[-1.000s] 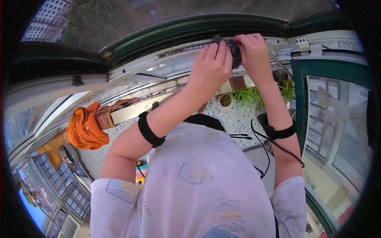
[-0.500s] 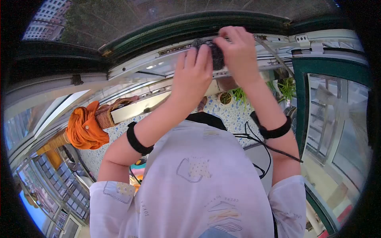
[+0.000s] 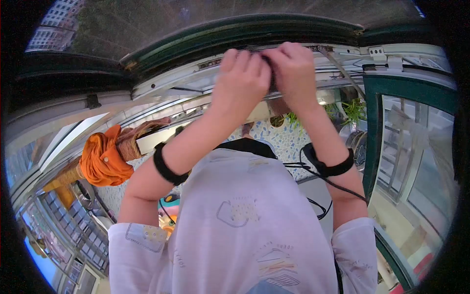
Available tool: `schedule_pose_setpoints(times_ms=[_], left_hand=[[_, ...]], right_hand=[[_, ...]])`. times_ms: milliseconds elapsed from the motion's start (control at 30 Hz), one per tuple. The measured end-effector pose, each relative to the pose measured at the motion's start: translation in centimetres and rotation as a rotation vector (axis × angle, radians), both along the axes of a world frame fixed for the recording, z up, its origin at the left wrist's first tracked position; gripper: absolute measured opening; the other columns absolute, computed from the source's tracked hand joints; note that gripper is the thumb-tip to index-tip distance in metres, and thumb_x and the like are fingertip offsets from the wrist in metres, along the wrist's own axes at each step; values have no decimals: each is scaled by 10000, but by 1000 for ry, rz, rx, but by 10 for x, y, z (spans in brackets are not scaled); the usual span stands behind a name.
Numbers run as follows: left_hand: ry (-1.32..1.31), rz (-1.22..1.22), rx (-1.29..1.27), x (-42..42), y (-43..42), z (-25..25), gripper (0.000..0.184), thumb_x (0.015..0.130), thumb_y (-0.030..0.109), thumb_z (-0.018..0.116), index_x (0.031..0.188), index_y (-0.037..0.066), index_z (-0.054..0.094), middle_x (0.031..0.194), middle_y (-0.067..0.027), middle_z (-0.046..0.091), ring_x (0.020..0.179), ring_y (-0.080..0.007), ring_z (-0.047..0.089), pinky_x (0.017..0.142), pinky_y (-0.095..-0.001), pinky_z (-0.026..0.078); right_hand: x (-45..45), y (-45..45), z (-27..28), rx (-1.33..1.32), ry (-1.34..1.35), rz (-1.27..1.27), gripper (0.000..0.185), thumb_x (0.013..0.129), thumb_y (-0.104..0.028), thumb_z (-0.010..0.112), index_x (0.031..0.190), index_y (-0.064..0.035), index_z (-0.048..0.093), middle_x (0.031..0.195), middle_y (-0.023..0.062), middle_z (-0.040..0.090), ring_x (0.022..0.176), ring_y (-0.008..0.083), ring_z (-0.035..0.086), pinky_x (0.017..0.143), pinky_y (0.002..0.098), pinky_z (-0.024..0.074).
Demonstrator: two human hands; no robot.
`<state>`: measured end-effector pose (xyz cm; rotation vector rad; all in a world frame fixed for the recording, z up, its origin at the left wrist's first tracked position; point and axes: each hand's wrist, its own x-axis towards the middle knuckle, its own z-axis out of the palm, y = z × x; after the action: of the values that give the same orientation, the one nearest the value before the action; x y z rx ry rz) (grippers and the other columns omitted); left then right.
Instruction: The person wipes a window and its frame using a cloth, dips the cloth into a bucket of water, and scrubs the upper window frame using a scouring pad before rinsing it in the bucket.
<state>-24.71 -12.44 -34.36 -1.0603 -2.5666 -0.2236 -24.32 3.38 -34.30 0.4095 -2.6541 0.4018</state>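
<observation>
Both of my hands are close together at the white metal window frame [image 3: 191, 71], below its dark green edge [image 3: 235, 33]. My left hand [image 3: 242, 81], its fingers bent, is on the left side of a dark fuzzy pad [image 3: 272, 73]. On the other side, my right hand [image 3: 293, 71] has its fingers curled against the same pad. Most of the pad is hidden between the hands, and there is some motion blur. A thin metal bar [image 3: 342, 68] slants down from the frame just right of my right hand.
An orange cloth [image 3: 104, 159] hangs over a rail at the left. Green plants [image 3: 353, 111] and a small pot [image 3: 277, 121] are below the frame. A green-framed glass door [image 3: 373, 132] stands at the right. A black cable [image 3: 338, 186] hangs by my right arm.
Both hands have shifted left along the frame with the dark pad since the earliest frame. They now sit closer together, covering more of it.
</observation>
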Motion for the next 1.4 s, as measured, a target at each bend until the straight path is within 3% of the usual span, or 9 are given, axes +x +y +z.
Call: schedule_pose_setpoints(times_ms=[267,333,433,533,633,767,833,1167,1400], left_hand=[[-23,94,29,9,-28,10,285,772,141,570,1042,92,648,1085,-28,655,1008,-194,600,935,-400,400],[113,12,159,0,-11,5,166,732,135,596,889,84,608,857,-29,622,847,-177,597,892,-389,421],[140,-70,258,-8,27,-13,134,723,146,603,838,79,594,779,-40,607,767,-180,579,854,-373,414],[-40,-63,121,-5,62,-6,168,743,141,584,898,78,604,960,-60,658,890,-202,612,883,-373,422],[-84,-25,116,-3,59,2,153,739,122,585,880,65,604,933,-68,664,889,-201,615,885,-371,428],[-61,16,131,1,9,5,142,729,110,593,864,66,607,913,-64,667,878,-201,617,892,-370,430],[87,32,239,0,-6,1,97,695,135,610,767,71,602,719,-40,601,728,-188,585,828,-357,424],[112,-58,288,-7,61,-11,86,679,133,620,741,73,618,681,-44,597,724,-188,586,781,-345,425],[26,-21,236,-7,48,-9,100,707,131,604,796,88,590,780,-28,620,787,-187,603,816,-345,430]], right_hand=[[2,-22,3,121,140,76,207,761,-166,583,947,-118,660,920,12,638,941,210,589,882,373,415],[4,-2,9,161,85,78,246,757,-159,585,980,-103,671,991,24,672,984,224,597,910,385,421],[0,40,10,259,84,65,257,744,-138,593,988,-100,667,967,39,676,983,242,597,897,394,431],[-5,65,8,275,110,32,254,748,-143,595,996,-113,644,893,50,639,958,249,585,892,413,425],[-8,59,5,4,39,-3,334,751,-61,591,1082,-88,634,892,88,647,908,279,596,828,396,456],[-5,7,-2,-76,87,78,305,775,-80,571,1075,-56,621,869,100,637,881,272,588,816,385,461],[-5,-7,-1,-45,113,98,312,775,-85,569,1081,-56,620,868,97,635,881,269,588,823,384,459],[-9,67,22,168,-18,47,329,748,2,568,1062,-86,608,810,94,614,831,296,588,787,408,457],[-15,50,22,21,-123,36,302,732,61,585,998,-81,569,783,102,609,798,308,601,729,423,451]])
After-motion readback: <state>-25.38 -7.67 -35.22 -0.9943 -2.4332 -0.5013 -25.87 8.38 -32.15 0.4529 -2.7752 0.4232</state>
